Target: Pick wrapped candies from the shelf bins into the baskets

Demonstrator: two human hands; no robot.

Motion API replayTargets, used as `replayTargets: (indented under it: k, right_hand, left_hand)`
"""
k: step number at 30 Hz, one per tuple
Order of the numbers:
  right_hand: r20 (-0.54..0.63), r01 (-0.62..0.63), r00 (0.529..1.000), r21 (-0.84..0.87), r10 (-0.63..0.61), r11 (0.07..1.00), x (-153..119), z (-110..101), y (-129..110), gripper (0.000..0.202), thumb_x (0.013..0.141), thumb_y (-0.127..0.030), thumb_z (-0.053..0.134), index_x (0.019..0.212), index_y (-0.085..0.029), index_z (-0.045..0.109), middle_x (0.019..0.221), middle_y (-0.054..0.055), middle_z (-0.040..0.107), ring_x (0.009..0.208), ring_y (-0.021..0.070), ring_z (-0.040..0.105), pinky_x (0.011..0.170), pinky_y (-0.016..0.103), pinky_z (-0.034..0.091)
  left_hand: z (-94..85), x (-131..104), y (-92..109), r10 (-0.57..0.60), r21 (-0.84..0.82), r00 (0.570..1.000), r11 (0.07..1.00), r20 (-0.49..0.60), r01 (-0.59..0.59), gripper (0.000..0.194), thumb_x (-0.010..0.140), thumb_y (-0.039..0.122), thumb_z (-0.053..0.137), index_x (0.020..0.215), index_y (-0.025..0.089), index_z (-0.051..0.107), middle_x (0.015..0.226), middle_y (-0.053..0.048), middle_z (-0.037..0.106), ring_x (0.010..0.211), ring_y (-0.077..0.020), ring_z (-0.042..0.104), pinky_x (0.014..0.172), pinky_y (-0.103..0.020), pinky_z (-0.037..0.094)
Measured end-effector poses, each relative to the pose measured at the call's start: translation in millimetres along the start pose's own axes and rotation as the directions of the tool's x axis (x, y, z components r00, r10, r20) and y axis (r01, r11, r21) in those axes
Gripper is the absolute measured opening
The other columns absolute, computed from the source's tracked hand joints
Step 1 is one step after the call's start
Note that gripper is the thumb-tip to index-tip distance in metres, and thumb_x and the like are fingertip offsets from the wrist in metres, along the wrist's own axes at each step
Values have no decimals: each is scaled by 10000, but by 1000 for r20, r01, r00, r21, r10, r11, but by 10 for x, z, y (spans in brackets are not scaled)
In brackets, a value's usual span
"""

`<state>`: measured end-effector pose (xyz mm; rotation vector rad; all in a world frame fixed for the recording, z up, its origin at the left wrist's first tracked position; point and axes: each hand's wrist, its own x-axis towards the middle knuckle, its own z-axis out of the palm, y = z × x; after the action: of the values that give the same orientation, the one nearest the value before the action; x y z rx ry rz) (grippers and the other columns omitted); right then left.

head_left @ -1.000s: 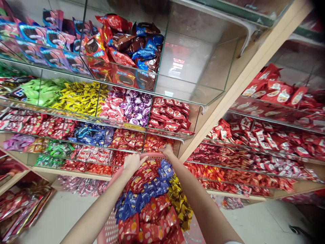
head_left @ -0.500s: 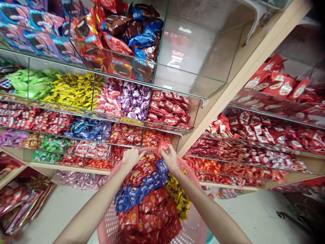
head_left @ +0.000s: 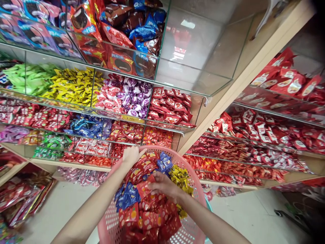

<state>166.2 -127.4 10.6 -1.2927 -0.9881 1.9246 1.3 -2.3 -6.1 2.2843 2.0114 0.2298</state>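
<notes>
A pink perforated plastic basket (head_left: 109, 217) stands in front of me, filled with wrapped sweets. My left hand (head_left: 131, 156) is closed on its far rim, left of centre. Inside the basket, my right hand (head_left: 165, 185) hovers low over the pile with its fingers apart and slightly bent. A red sweet packet (head_left: 144, 188) lies at its fingertips. Around it are red spotted packets (head_left: 152, 220), blue packets (head_left: 128, 196) and darker red packets (head_left: 142, 169). Yellow packets (head_left: 181, 178) lie along the basket's right side, partly covered by my right hand and forearm.
Shelves with clear-walled bins hold red packets (head_left: 170, 105), purple-and-white sweets (head_left: 134, 96) and yellow packets (head_left: 73, 86) beyond the basket. A wooden post (head_left: 243, 84) slants between two shelf units. More packages (head_left: 27, 200) lie low at left, above the pale floor (head_left: 73, 203).
My right hand has come from the far rim down over the pile, and its fingers have opened. The red packet it pinched now lies on the pile. My left hand stays on the rim.
</notes>
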Motion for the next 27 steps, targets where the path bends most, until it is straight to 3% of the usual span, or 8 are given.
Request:
replayTargets:
  k: [6, 12, 16, 22, 27]
  right_hand:
    - [94, 14, 996, -198, 5, 980, -22, -23, 91, 299, 525, -354, 768, 654, -182, 559, 566, -78, 535, 496, 63, 455, 520, 208, 358]
    - [117, 11, 993, -216, 15, 976, -53, -20, 71, 319, 516, -375, 786, 675, -180, 589, 550, -76, 538, 488, 60, 426, 510, 205, 310]
    - [182, 32, 983, -81, -17, 996, -103, -7, -3, 292, 570, -376, 770, 719, -182, 611, 647, -63, 551, 568, 65, 474, 572, 205, 366]
    - [158, -106, 985, 266, 65, 958, -114, -52, -102, 316, 642, -386, 735, 847, -217, 564, 672, -71, 535, 533, 68, 522, 537, 222, 451]
    - [114, -61, 993, 317, 26, 946, -121, -69, -147, 257, 652, -296, 744, 835, -198, 594, 747, -42, 627, 592, 61, 569, 554, 177, 427]
  left_hand:
    - [-5, 4, 8, 5, 10, 1000, 1000, 3, -5, 802, 762, 720, 167, 900, 85, 636, 821, -187, 651, 802, -338, 621, 668, -401, 456]
    - [-25, 2, 13, 0, 16, 1000, 1000, 10, -1, 770, 775, 702, 186, 914, 91, 634, 839, -188, 649, 813, -324, 621, 682, -384, 454]
    - [-35, -3, 10, 6, 16, 1000, 1000, 8, -6, 793, 758, 725, 175, 902, 96, 636, 836, -181, 652, 807, -317, 623, 683, -376, 456]
    - [-29, 1, 8, 28, 29, 1000, 999, -11, -28, 798, 759, 725, 157, 898, 100, 633, 820, -182, 651, 795, -322, 626, 676, -384, 461]
    - [-12, 7, 2, 38, 37, 999, 999, -19, -37, 800, 753, 731, 151, 893, 105, 630, 817, -182, 653, 785, -328, 626, 658, -392, 462]
